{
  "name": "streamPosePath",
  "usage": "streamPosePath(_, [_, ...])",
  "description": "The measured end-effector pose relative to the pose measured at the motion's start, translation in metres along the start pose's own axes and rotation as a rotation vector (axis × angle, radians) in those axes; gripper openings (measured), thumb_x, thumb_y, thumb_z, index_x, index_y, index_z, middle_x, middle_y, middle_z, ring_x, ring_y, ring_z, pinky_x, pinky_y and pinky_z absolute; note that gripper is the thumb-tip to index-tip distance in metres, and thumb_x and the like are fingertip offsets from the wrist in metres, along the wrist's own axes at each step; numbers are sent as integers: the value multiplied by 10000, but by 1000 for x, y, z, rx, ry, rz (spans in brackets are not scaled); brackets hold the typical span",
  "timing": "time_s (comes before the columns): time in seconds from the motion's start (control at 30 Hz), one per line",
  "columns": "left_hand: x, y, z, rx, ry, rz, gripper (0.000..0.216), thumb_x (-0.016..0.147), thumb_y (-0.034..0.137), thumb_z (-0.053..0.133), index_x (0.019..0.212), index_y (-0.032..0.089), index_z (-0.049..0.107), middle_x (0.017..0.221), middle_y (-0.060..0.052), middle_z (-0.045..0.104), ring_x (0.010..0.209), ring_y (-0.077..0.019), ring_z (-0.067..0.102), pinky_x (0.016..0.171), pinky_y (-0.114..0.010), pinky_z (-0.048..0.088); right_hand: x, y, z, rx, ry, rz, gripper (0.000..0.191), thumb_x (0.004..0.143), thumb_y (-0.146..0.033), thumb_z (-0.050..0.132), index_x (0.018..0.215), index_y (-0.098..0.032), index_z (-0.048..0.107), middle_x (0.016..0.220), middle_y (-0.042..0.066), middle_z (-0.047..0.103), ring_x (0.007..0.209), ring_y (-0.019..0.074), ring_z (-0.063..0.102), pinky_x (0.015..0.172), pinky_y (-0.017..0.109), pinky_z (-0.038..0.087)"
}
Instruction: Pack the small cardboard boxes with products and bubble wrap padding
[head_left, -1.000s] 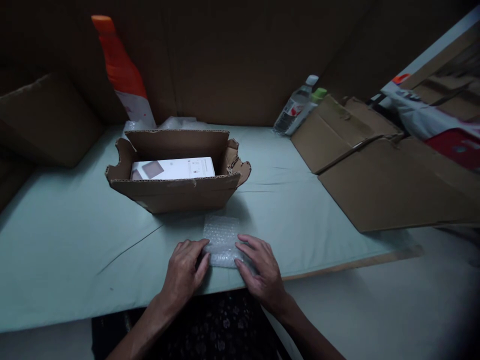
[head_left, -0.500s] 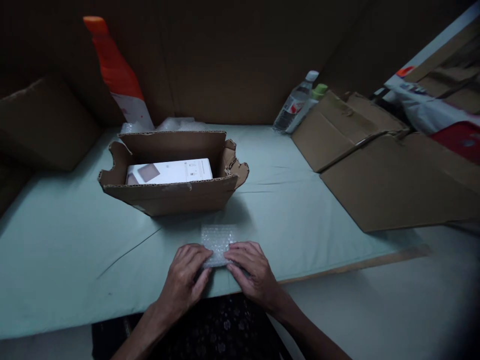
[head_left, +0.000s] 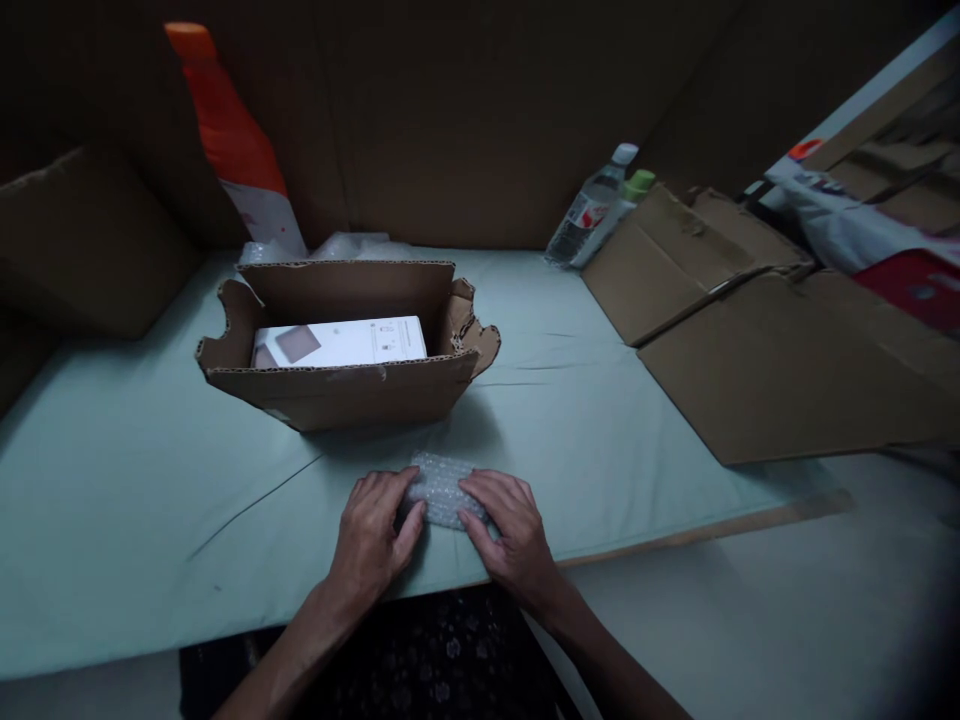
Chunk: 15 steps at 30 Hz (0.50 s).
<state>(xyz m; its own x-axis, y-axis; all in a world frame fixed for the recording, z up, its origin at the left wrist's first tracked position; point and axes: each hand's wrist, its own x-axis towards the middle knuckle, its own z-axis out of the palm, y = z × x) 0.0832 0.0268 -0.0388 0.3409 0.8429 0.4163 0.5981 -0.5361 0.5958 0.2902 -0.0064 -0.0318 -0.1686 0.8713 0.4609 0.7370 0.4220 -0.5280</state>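
A small bundle of clear bubble wrap (head_left: 444, 490) lies on the pale green cloth near the table's front edge. My left hand (head_left: 375, 528) grips its left end between thumb and fingers. At the right end, the fingers and thumb of my right hand (head_left: 511, 528) close on the same bundle. Whether anything is inside the wrap, I cannot tell. Just beyond stands an open cardboard box (head_left: 367, 395) with ragged flaps. A white printed box (head_left: 352, 342) sits inside it.
An orange and white bottle-shaped object (head_left: 236, 140) leans at the back left, beside more bubble wrap (head_left: 360, 246). At the back right stand a clear water bottle (head_left: 591, 208) and a green-capped bottle (head_left: 639, 186). Folded cardboard (head_left: 772, 370) covers the right side; another carton (head_left: 90, 240) stands left.
The bubble wrap has turned slightly and now looks like a more compact bundle, its far flat part folded in. Both hands have shifted a little with it.
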Motion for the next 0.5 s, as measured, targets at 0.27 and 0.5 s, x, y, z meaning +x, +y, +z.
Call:
streamPosePath(0.27, [3, -1, 3, 9, -2, -58, 283, 935, 223, 552, 1216, 193, 561, 1053, -90, 683, 956, -249, 637, 844, -408, 535, 11, 11, 4, -149, -101, 84, 278, 928, -307, 597, 1173, -185, 645, 1282, 140, 640, 1220, 319, 546, 977, 480, 437])
streamPosePath(0.5, [-2, -2, 1, -28, -4, -82, 376, 923, 227, 557, 1295, 187, 520, 1149, -103, 661, 1038, -246, 622, 894, -398, 526, 14, 6, 6, -11, -105, 50, 92, 917, -251, 608, 1001, -212, 613, 1164, 98, 694, 1151, 279, 589, 958, 439, 421])
